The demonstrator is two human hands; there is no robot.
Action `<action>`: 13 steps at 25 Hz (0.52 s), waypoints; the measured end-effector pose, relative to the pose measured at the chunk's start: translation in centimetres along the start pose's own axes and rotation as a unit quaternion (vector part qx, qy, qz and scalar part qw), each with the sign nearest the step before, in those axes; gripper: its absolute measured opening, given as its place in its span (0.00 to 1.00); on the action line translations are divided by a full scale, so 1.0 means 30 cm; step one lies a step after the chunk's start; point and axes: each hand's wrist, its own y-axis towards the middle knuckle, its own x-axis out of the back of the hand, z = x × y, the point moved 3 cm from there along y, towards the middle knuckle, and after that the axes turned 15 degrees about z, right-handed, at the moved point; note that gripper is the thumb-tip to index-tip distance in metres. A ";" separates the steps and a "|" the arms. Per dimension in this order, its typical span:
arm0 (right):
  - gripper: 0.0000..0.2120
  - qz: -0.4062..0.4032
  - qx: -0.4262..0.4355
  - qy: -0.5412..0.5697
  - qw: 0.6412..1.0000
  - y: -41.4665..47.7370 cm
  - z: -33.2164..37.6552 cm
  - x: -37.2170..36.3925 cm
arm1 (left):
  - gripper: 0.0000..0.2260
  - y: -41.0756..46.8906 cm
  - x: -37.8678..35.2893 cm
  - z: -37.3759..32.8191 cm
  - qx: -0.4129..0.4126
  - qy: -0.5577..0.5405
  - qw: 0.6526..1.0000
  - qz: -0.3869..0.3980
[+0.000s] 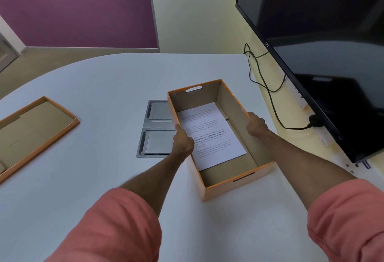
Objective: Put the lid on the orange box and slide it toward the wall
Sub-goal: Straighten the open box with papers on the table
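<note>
The orange box (234, 187) stands open on the white table, right of centre, with a printed sheet of paper (214, 135) lying flat inside. My left hand (184, 141) grips the box's left wall, fingers curled over the rim. On the right wall sits my right hand (256, 125), holding that rim. The lid (35, 133) lies upside down far to the left near the table's edge, brown inside facing up, apart from both hands.
A grey cable hatch (155, 137) is set flush in the table just left of the box. A large dark screen (324, 54) hangs on the cream wall at the right, with black cables (270, 89) trailing below it.
</note>
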 end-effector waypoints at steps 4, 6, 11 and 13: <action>0.26 0.004 0.016 0.046 0.999 -0.014 -0.001 0.006 | 0.21 -0.014 0.032 0.002 -0.026 0.002 1.000 0.011; 0.26 0.003 0.026 0.085 0.996 -0.047 0.007 -0.019 | 0.19 -0.041 0.068 0.008 -0.039 0.000 0.999 0.016; 0.24 -0.010 0.070 0.150 0.986 -0.181 0.098 -0.112 | 0.17 -0.130 0.216 0.064 -0.057 -0.005 0.998 0.009; 0.20 -0.015 0.072 0.160 0.984 -0.246 0.156 -0.156 | 0.18 -0.182 0.283 0.092 -0.061 -0.006 0.998 0.011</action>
